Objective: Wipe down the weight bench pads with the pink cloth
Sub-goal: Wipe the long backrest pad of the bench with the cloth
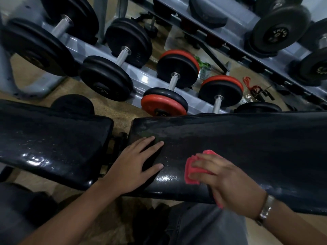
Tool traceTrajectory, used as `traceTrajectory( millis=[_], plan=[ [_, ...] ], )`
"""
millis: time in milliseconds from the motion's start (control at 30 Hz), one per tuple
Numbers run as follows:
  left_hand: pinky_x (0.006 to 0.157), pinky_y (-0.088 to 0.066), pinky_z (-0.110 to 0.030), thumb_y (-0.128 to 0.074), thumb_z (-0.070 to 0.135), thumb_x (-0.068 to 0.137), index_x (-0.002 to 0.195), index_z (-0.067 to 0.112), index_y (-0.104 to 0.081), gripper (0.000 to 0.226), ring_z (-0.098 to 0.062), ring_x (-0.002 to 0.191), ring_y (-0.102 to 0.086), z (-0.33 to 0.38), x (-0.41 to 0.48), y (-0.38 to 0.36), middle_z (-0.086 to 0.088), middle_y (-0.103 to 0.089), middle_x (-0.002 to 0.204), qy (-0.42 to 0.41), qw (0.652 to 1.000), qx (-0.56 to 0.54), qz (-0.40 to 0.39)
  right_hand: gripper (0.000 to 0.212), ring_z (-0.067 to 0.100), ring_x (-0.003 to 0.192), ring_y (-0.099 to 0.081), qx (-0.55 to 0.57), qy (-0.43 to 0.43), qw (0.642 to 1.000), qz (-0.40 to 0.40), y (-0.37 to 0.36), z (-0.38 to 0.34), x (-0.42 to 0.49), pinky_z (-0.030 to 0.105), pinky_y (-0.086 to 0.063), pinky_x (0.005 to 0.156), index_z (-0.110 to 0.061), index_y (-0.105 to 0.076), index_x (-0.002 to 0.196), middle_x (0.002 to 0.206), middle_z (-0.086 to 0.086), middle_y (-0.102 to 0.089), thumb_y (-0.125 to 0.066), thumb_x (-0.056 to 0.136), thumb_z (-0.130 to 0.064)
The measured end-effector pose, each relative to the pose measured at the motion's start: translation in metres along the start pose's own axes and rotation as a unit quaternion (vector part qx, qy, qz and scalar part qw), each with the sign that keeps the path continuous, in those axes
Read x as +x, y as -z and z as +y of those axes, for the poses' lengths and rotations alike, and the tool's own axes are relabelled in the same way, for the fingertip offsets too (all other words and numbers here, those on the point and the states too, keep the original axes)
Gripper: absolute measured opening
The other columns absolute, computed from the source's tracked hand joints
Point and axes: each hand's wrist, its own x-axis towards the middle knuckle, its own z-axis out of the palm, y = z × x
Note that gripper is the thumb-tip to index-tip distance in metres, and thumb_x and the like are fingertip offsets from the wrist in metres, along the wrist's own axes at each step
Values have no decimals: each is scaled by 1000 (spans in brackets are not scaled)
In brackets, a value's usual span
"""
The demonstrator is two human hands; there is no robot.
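Bench pad — right hand presses pink cloth.

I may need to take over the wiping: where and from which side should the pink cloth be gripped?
The pink cloth lies bunched flat on the long bench pad under the right hand. Probably best to come from above with fingers spread over the bunched middle, pressing down rather than pinching an edge; a loose tail hangs off the pad's near side. The left hand braces the pad's end.
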Motion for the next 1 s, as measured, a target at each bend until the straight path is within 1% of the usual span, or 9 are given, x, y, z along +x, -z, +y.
traceTrajectory(
  millis=[67, 167, 333, 467, 567, 633, 733, 900, 1000],
  plan=[
    [122, -18, -35, -34, 75, 92, 154, 52, -17, 68, -8, 152, -12, 0, 0, 0, 16, -17, 165, -3, 1000, 2, 1, 47, 23, 138, -49, -2, -33, 999, -4, 6, 12, 0, 42, -39, 114, -32, -67, 120, 138, -5, -59, -64, 80, -9],
    [122, -17, -34, -35, 74, 93, 154, 51, -18, 68, -7, 152, -12, 0, 0, 0, 16, -18, 165, -5, 1000, 4, 5, 49, 28, 133, -53, -23, -79, 996, 20, 0, 0, 9, 45, -40, 114, -30, -69, 119, 135, -1, -62, -56, 76, -9],
    [117, -8, -25, -41, 70, 94, 153, 53, -20, 65, -3, 152, -8, 0, -1, 2, 20, -15, 165, -3, 1000, -9, 6, 45, 22, 138, -50, -14, 69, 998, 1, -3, -10, -10, 42, -39, 115, -31, -73, 112, 134, -8, -64, -49, 79, -12],
    [119, -11, -28, -40, 71, 94, 153, 53, -19, 66, -5, 152, -10, 0, -1, 2, 19, -15, 165, 3, 1000, -10, 1, 51, 23, 135, -53, 5, 34, 999, 2, 8, 2, -8, 45, -46, 109, -30, -73, 111, 134, -6, -63, -43, 75, -8],
    [122, -16, -33, -40, 71, 94, 153, 53, -19, 66, -7, 152, -12, -1, -2, 2, 19, -16, 165, 8, 1000, -13, 2, 49, 28, 129, -57, -36, -4, 999, 29, -6, -18, -2, 45, -42, 110, -29, -72, 111, 129, -3, -66, -48, 73, -10],
    [121, -17, -33, -41, 70, 94, 154, 51, -21, 66, -8, 152, -13, -2, -3, 3, 17, -18, 165, 15, 1000, -18, 0, 42, 26, 131, -56, -35, 26, 999, 24, -16, -26, -6, 44, -38, 112, -30, -72, 112, 131, -4, -65, -56, 79, -10],
    [120, -19, -32, -42, 70, 93, 154, 50, -23, 66, -9, 151, -16, -6, -4, 5, 15, -21, 164, 26, 999, -22, -1, 41, 19, 134, -53, 2, 66, 998, 2, -9, -18, -14, 42, -42, 110, -37, -72, 111, 134, -12, -63, -62, 79, -12],
    [118, -18, -29, -39, 74, 89, 152, 51, -26, 69, -6, 149, -17, -8, -4, 5, 17, -23, 163, 37, 999, -40, 3, 54, 26, 123, -58, -2, -76, 996, 38, -6, -24, 7, 44, -48, 102, -33, -68, 116, 130, -6, -63, -46, 71, -14],
    [120, -20, -31, -42, 70, 91, 153, 49, -25, 67, -8, 150, -17, -7, -6, 6, 15, -22, 163, 40, 999, -37, 2, 51, 24, 125, -55, 5, -33, 999, 36, -23, -45, 12, 46, -44, 107, -33, -64, 121, 130, -10, -60, -53, 75, -13]
  ],
)
